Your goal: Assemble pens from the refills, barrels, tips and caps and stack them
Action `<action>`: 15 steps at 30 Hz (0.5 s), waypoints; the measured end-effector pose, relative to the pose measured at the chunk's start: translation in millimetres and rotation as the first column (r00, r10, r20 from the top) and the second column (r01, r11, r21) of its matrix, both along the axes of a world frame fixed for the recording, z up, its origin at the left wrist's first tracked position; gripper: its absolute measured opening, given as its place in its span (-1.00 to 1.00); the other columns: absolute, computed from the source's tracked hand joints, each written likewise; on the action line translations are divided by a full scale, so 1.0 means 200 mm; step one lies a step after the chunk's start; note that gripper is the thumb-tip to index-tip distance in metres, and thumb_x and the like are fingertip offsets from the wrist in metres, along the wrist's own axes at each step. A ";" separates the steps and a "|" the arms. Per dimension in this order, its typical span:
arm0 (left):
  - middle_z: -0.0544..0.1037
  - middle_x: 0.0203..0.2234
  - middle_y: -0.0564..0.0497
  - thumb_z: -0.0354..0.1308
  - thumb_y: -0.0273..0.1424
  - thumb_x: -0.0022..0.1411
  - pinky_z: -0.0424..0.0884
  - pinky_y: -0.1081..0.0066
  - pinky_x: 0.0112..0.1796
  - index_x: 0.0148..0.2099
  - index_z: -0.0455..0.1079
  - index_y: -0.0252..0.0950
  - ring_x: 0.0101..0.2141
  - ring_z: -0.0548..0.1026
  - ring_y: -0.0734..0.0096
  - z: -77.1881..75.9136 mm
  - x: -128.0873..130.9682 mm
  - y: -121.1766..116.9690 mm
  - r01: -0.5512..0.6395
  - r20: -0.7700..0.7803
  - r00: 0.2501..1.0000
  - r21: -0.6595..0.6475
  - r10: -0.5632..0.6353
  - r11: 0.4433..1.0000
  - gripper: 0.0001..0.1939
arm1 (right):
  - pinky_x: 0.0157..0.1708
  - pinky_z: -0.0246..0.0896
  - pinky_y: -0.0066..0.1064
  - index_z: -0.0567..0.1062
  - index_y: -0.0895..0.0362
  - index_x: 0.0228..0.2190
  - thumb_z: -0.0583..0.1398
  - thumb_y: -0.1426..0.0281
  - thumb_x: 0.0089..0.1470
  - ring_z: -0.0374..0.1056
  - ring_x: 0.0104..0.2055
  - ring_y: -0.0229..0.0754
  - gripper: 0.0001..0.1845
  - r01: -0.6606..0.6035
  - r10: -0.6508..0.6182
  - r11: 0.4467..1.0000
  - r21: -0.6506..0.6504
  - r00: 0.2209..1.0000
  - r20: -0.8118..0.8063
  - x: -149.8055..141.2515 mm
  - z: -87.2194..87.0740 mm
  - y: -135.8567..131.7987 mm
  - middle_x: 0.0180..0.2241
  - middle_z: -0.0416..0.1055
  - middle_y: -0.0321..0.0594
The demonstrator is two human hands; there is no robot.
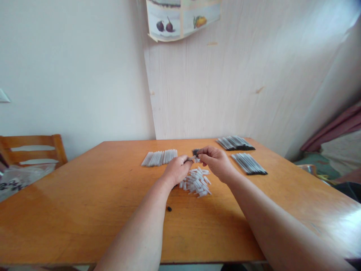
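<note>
White short plastic tubes, axes mixed, heaped below, between left hand, right hand; both pinching small pieces, kind unclear

From where I stand, a plain off-white wall fills the left, with part of a white wall plate at its edge. Next to it rises a pale panel with a faint wood grain, dotted with scraps of brownish tape. High up hangs a fruit poster — two dark purple fruits, one yellow — its lower edge curling. An orange-brown wooden table reaches to the panel; a slatted chair stands at its left, near a clear plastic bag. Over on the right there's heaped cloth, partly dusky pink — and pale light gleams off the tabletop's right edge.
</note>
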State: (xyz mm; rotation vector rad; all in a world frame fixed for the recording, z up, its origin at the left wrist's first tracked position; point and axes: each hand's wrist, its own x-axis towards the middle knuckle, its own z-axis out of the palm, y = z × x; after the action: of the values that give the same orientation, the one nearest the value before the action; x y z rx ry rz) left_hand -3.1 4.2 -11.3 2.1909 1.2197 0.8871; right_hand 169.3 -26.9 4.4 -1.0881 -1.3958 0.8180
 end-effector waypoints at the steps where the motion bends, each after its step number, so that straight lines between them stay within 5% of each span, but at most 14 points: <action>1: 0.55 -0.43 0.02 -0.03 -0.19 0.27 0.24 0.46 -0.39 -0.27 0.47 -0.27 -0.38 0.45 0.39 0.00 0.00 0.00 0.003 -0.002 1.000 0.000 -0.003 1.000 -0.67 | -0.51 0.13 -0.44 0.46 0.14 -0.39 0.21 0.34 -0.11 0.23 -0.52 -0.31 -0.82 0.001 -0.001 1.000 -0.003 1.000 0.004 0.00 0.00 0.00 -0.49 0.40 -0.29; 15: 0.56 -0.42 0.01 -0.05 -0.18 0.28 0.26 0.44 -0.37 -0.27 0.48 -0.27 -0.38 0.45 0.38 0.01 0.00 -0.02 0.016 -0.022 1.000 0.013 -0.016 1.000 -0.65 | -0.52 0.15 -0.43 0.45 0.12 -0.39 0.20 0.31 -0.09 0.23 -0.52 -0.29 -0.83 0.012 -0.013 1.000 0.005 0.999 0.052 0.01 -0.01 0.01 -0.50 0.40 -0.28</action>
State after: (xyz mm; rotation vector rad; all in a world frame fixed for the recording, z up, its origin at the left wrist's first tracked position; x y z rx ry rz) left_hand -2.8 1.1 -8.4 2.2230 1.2080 0.8689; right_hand 171.1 -25.6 2.1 -1.1202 -1.4322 0.7818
